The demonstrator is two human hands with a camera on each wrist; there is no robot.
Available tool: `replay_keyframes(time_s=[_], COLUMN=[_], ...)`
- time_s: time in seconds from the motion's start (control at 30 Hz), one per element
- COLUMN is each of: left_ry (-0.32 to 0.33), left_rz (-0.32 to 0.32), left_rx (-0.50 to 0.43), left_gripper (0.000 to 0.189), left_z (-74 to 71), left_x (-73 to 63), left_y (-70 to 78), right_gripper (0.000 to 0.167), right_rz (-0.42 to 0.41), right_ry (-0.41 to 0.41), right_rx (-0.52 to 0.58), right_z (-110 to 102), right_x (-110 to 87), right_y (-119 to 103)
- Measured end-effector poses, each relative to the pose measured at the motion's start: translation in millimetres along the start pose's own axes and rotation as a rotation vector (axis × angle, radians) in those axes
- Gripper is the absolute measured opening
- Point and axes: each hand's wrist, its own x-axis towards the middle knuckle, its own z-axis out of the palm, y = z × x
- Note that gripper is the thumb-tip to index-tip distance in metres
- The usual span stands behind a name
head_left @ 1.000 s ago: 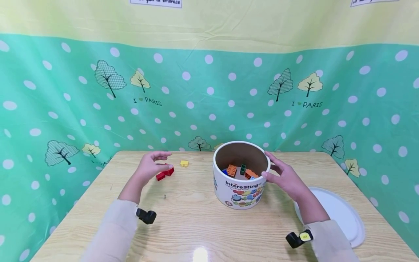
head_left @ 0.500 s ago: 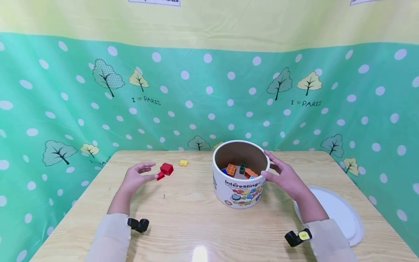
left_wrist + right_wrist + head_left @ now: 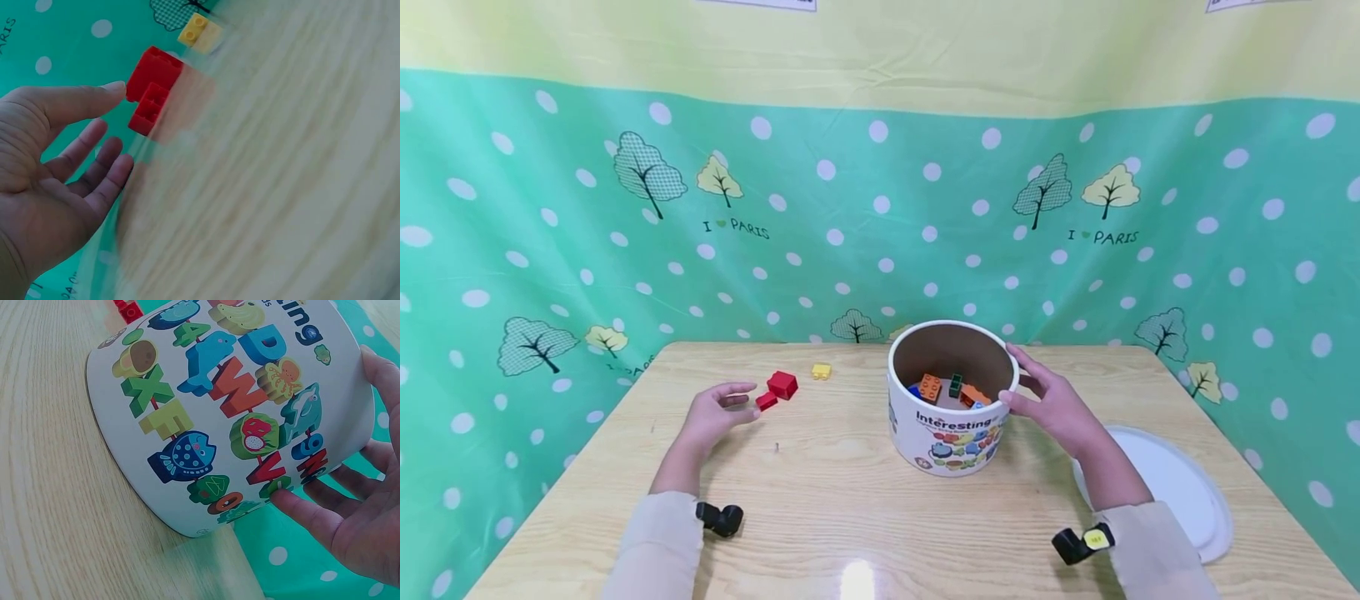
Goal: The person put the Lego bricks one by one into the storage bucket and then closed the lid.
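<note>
My left hand, fingers loosely bent, holds nothing just left of two red building bricks. The larger red brick stands behind the smaller red brick. In the left wrist view the thumb tip overlaps the edge of the larger one, with the other fingers spread below. My right hand holds the right side of a white round bucket near its rim. The right wrist view shows the hand spanning the printed wall. Inside lie several bricks, including an orange brick and a dark green brick.
A small yellow brick lies near the table's back edge, between the red bricks and the bucket. The white round lid is on the right, partly under my right forearm. A patterned green curtain hangs behind the wooden table.
My left hand has drawn back left and toward me from over the red bricks, so both now show fully. The right hand and bucket have stayed put.
</note>
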Motion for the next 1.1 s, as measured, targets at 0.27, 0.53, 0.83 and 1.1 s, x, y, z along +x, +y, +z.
replay_keyframes(time_s=[0.27, 0.53, 0.83, 1.1], left_ry=[-0.008, -0.003, 0.047, 0.076], left_rz=[0.046, 0.097, 0.103, 0.100], left_rx=[-0.003, 0.099, 0.206, 0.195], left_gripper=[0.060, 0.051, 0.036, 0.039], left_z=[5.4, 11.7, 15.4, 17.4], left_x=[6.9, 14.4, 14.5, 14.4], left_y=[-6.6, -15.6, -13.8, -15.0], right_gripper=[0.080, 0.080, 0.079, 0.080], right_rz=[0.005, 0.005, -0.002, 0.000], right_ry=[-0.001, -0.001, -0.006, -0.004], right_rx=[0.002, 0.008, 0.037, 0.033], right_z=[-0.1, 0.1, 0.2, 0.3], right_x=[-1.4, 2.1, 1.5, 1.1], right_y=[-0.8, 0.8, -0.2, 0.6])
